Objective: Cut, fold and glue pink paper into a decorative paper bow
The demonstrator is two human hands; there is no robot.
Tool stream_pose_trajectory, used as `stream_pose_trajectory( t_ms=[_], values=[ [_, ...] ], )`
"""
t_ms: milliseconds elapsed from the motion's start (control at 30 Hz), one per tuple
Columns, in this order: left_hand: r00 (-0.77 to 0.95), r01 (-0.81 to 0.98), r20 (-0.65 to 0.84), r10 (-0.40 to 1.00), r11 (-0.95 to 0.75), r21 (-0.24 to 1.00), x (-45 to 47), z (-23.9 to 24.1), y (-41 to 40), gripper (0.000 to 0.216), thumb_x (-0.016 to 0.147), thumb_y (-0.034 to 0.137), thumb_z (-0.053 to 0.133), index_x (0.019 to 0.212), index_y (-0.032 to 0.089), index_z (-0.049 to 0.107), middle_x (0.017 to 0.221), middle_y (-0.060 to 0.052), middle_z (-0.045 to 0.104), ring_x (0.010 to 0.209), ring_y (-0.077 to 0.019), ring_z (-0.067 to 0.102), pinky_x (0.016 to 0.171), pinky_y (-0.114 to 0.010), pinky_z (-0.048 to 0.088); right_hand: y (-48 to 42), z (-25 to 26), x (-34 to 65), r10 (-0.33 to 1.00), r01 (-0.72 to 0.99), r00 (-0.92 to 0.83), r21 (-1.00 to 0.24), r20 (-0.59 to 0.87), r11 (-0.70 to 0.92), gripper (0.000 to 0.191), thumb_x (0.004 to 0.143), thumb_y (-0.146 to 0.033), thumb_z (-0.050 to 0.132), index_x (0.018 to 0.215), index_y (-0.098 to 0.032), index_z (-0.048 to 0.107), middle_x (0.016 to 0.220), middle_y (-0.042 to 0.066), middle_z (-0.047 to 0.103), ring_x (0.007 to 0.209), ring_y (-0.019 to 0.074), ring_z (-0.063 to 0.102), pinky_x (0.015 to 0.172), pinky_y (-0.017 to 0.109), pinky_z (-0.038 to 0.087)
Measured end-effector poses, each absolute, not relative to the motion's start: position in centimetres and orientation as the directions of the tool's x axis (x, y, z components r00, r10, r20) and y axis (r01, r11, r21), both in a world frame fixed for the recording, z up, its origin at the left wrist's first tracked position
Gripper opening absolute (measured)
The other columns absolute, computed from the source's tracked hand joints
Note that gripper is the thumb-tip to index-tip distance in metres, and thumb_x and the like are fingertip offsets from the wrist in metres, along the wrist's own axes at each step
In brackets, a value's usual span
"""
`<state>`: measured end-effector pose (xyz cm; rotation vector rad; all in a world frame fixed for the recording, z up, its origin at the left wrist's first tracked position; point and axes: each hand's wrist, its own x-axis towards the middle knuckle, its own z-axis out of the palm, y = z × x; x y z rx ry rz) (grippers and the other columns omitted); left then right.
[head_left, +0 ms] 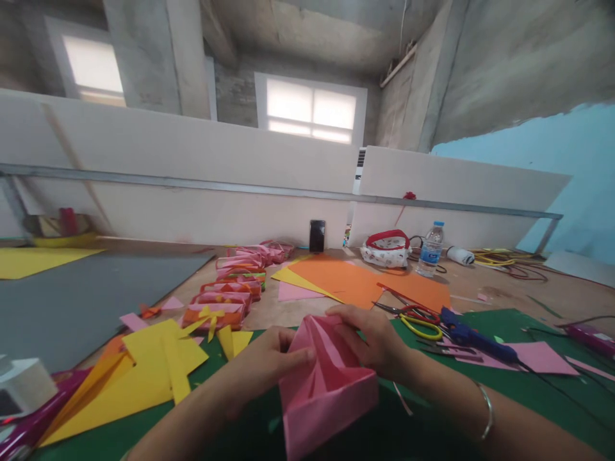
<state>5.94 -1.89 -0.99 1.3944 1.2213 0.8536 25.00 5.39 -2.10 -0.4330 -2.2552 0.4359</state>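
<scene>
A folded pink paper bag (327, 410) is held up in front of me, its mouth tilted toward me and its side creased inward. My left hand (276, 358) grips its left side, with the thumb pressed on the front face. At the far right edge, my right hand (369, 336) pinches the paper, some of its fingers hidden behind or inside the bag. Below lies a green cutting mat (230, 422). Yellow paper pieces (144, 371) are spread left of my left hand.
Finished-looking pink and orange paper bags (216, 314) stand in a row behind. Orange sheets (336, 278), scissors (423, 320), a blue glue gun (480, 339), a water bottle (431, 251), a pouch (387, 250) and a phone (317, 236) lie about. A grey board (106, 301) covers the left.
</scene>
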Motion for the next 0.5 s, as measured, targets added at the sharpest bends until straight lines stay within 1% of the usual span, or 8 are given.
stream_pose_trajectory(
  t_ms=[67,133,167,233,300,367,433,500],
  values=[
    [0.279,0.185,-0.113,0.953,0.062,0.981,6.1,-1.2,-1.8,0.022,0.064,0.032,0.067,0.076,0.014,0.066,0.072,-0.001,0.066,0.067,-0.0143,0.057,0.063,-0.023,0.043,5.4,-1.9,24.9,0.527,0.162,-0.630,-0.567,0.571,0.808,0.020,0.086,-0.018,0.047,0.104,-0.019,0.054,0.075,0.001,0.059,0.066,0.0115,0.053,0.060,0.023,0.041],
    [0.291,0.169,-0.101,0.951,0.053,0.984,6.3,-1.4,-1.7,0.022,0.063,0.028,0.066,0.079,0.014,0.065,0.075,-0.001,0.066,0.073,-0.0158,0.059,0.068,-0.025,0.044,5.5,-1.9,24.7,0.630,0.127,-0.630,-0.741,0.454,0.660,0.020,0.086,-0.021,0.047,0.105,-0.019,0.052,0.058,-0.006,0.046,0.051,0.0090,0.041,0.047,0.020,0.032],
    [0.280,0.176,-0.100,0.955,0.051,0.983,6.5,-1.6,-1.6,0.022,0.063,0.028,0.065,0.079,0.014,0.065,0.075,-0.001,0.066,0.071,-0.0155,0.059,0.066,-0.024,0.044,5.6,-1.9,24.6,0.658,0.112,-0.645,-0.804,0.388,0.584,0.020,0.086,-0.023,0.047,0.105,-0.019,0.051,0.055,-0.007,0.040,0.048,0.0085,0.037,0.044,0.020,0.028],
    [0.225,0.213,-0.095,0.970,0.046,0.976,6.7,-1.9,-1.3,0.022,0.065,0.031,0.062,0.077,0.014,0.064,0.071,-0.001,0.065,0.064,-0.0136,0.056,0.059,-0.022,0.042,5.6,-2.0,24.5,0.671,0.126,-0.677,-0.851,0.302,0.510,0.020,0.085,-0.023,0.047,0.104,-0.018,0.050,0.055,-0.008,0.037,0.048,0.0083,0.034,0.043,0.020,0.026],
    [0.141,0.272,-0.075,0.987,0.034,0.962,6.9,-2.3,-1.0,0.026,0.069,0.037,0.057,0.074,0.013,0.063,0.068,-0.001,0.063,0.059,-0.0124,0.053,0.053,-0.021,0.037,5.3,-1.7,24.4,0.684,0.190,-0.660,-0.812,0.311,0.552,0.024,0.082,-0.022,0.050,0.105,-0.017,0.049,0.062,-0.006,0.045,0.054,0.0090,0.041,0.048,0.020,0.032],
    [0.057,0.336,-0.042,0.998,0.021,0.942,7.2,-2.5,-0.8,0.031,0.071,0.042,0.054,0.069,0.012,0.062,0.064,-0.001,0.060,0.058,-0.0128,0.050,0.050,-0.021,0.034,4.7,-1.2,24.4,0.698,0.268,-0.583,-0.712,0.416,0.649,0.025,0.078,-0.024,0.056,0.101,-0.016,0.050,0.073,-0.001,0.051,0.063,0.0109,0.046,0.056,0.023,0.037],
    [-0.001,0.388,-0.009,1.000,0.008,0.922,7.5,-2.5,-0.8,0.032,0.071,0.042,0.052,0.062,0.013,0.059,0.059,0.001,0.056,0.056,-0.0120,0.047,0.049,-0.021,0.031,3.7,-0.7,24.4,0.657,0.349,-0.541,-0.571,0.525,0.743,0.022,0.071,-0.030,0.065,0.083,-0.016,0.052,0.076,0.001,0.051,0.067,0.0126,0.047,0.060,0.024,0.037],
    [-0.024,0.420,0.011,1.000,0.000,0.907,7.8,-2.4,-0.9,0.031,0.071,0.040,0.051,0.056,0.014,0.056,0.054,0.003,0.050,0.052,-0.0101,0.041,0.047,-0.021,0.027,2.9,-0.4,24.2,0.592,0.429,-0.571,-0.408,0.568,0.806,0.030,0.065,-0.037,0.070,0.065,-0.017,0.047,0.070,0.000,0.050,0.064,0.0132,0.044,0.058,0.025,0.035]
  ],
)
